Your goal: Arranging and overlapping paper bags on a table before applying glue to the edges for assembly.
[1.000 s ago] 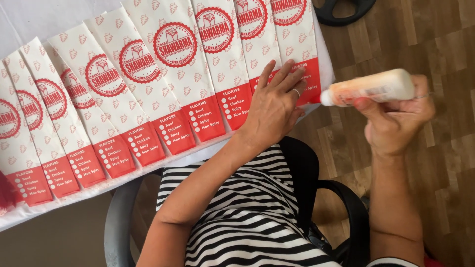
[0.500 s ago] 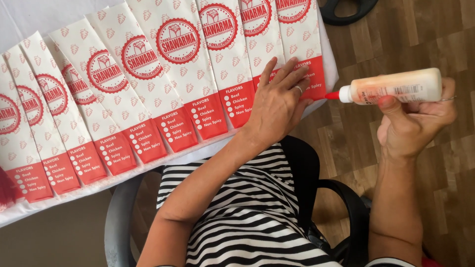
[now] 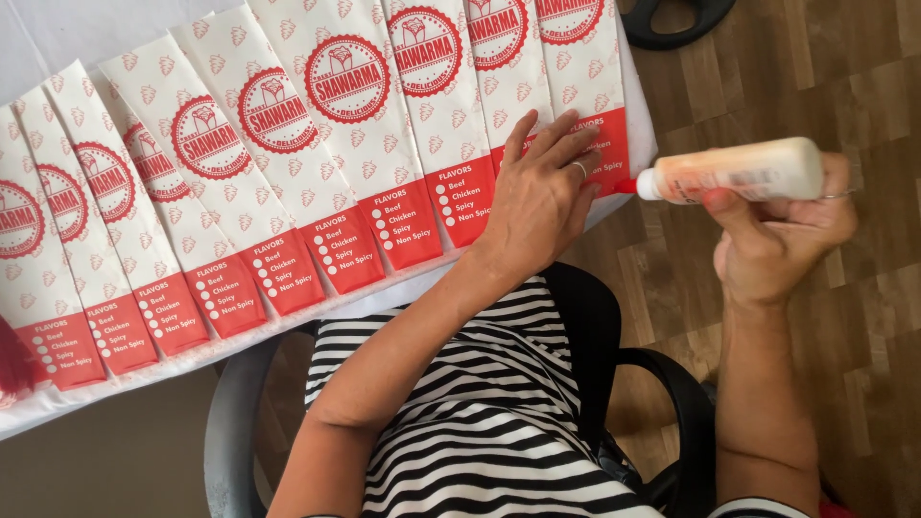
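Your left hand (image 3: 537,197) lies flat on the last paper sleeve (image 3: 585,86) in the row, fingers (image 3: 552,144) spread out and pressing down, not gripping anything. Your right hand (image 3: 782,235) has its fingers curled tight around a white glue bottle (image 3: 734,171), held sideways off the edge of the tabletop (image 3: 58,34). Its red tip just touches the red end of that sleeve.

Squeeze too hard and a big blob may come out and run onto the next sleeve (image 3: 513,58), so the two stick together. The tip is very close to your left fingers, so glue could get on them too. The sleeves overlap, so if your left hand slips, the row could slide out of line. The bottle hangs over the wooden floor (image 3: 863,77), so drips could land there.
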